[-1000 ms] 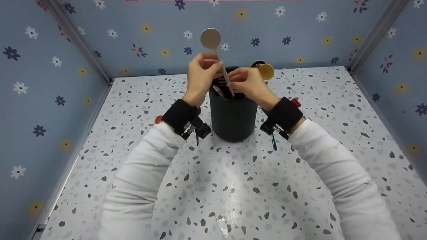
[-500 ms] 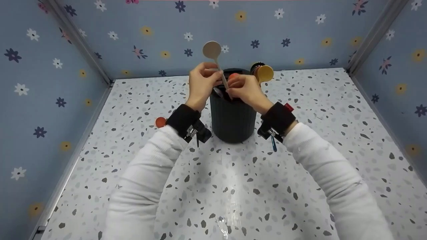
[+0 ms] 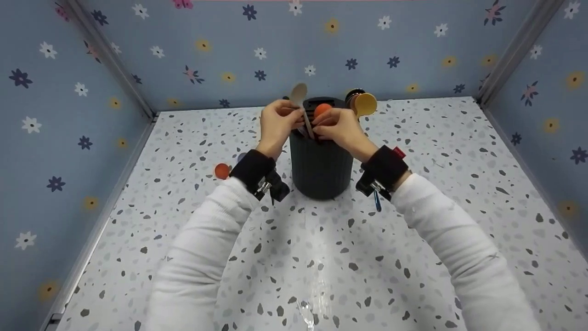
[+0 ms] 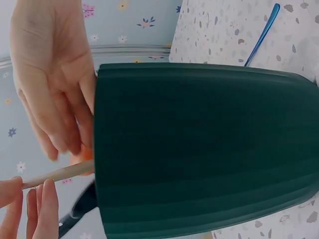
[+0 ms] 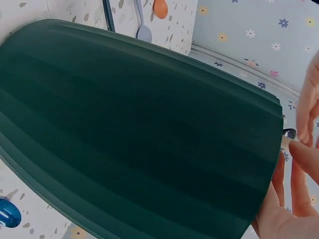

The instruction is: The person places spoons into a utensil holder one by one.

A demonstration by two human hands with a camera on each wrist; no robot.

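My left hand (image 3: 277,124) pinches the handle of a beige spoon (image 3: 298,93) that slants bowl-up over a ribbed dark green utensil holder (image 3: 321,170). The handle (image 4: 65,172) runs down past the holder's rim, its lower end hidden inside. At the rim's right side is my right hand (image 3: 342,128), fingers loosely bent; in the left wrist view its fingertips (image 4: 57,144) hang just short of the handle. An orange spoon (image 3: 323,110) shows above the rim behind the right fingers. A black utensil (image 4: 84,201) also comes out of the holder.
Behind the right hand, a yellow spoon (image 3: 366,104) stands with darker ones. On the speckled table lie an orange spoon (image 3: 222,171), a grey-blue spoon (image 5: 144,34), a dark handle (image 5: 108,15) and a blue spoon (image 5: 7,213). Flowered panels (image 3: 275,37) enclose the table.
The beige spoon has come down toward the holder and its bowl has turned more edge-on. Both hands are lower in the head view. The orange spoon in the holder shows more.
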